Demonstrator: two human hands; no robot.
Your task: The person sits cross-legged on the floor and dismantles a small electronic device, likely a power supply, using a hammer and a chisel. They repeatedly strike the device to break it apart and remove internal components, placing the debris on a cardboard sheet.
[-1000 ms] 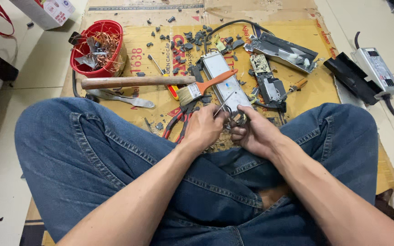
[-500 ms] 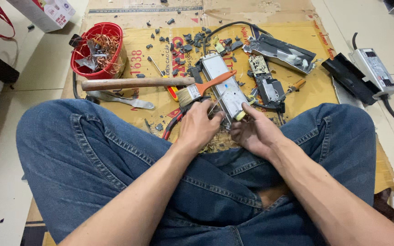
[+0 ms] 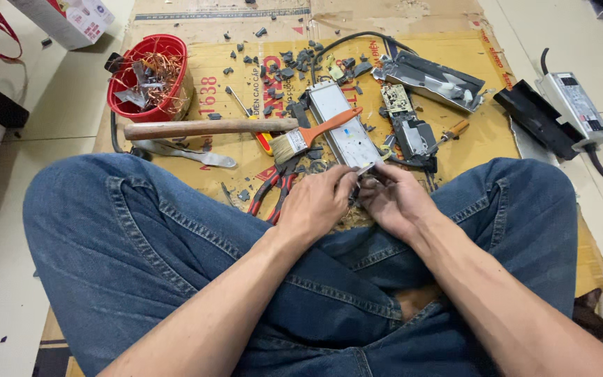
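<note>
A small metal part (image 3: 366, 169), too small to make out clearly, is pinched between both hands just above the person's crossed legs in blue jeans (image 3: 141, 244), at the near edge of a large sheet of cardboard (image 3: 483, 132) that covers the floor. The left hand (image 3: 315, 202) and the right hand (image 3: 393, 201) are together, fingertips closed on the part, knuckles almost touching. The cardboard's far and right edges run onto pale floor tiles, and most bare cardboard lies to the right, near the right knee. Just beyond the hands lies a grey metal plate (image 3: 340, 126) with a paintbrush (image 3: 312, 134) with an orange handle across it. Left of that, a hammer's wooden handle (image 3: 207, 128) lies crosswise, and beyond it stands a red basket (image 3: 149, 77) of copper wire at the sheet's left edge. Red-handled pliers (image 3: 277, 192) lie by the left hand. To the right sit a circuit board (image 3: 398, 101) and a dark open casing (image 3: 434, 80); off the sheet, far right, lies a grey box with a cable (image 3: 574, 105). Dark scraps litter the far middle.
</note>
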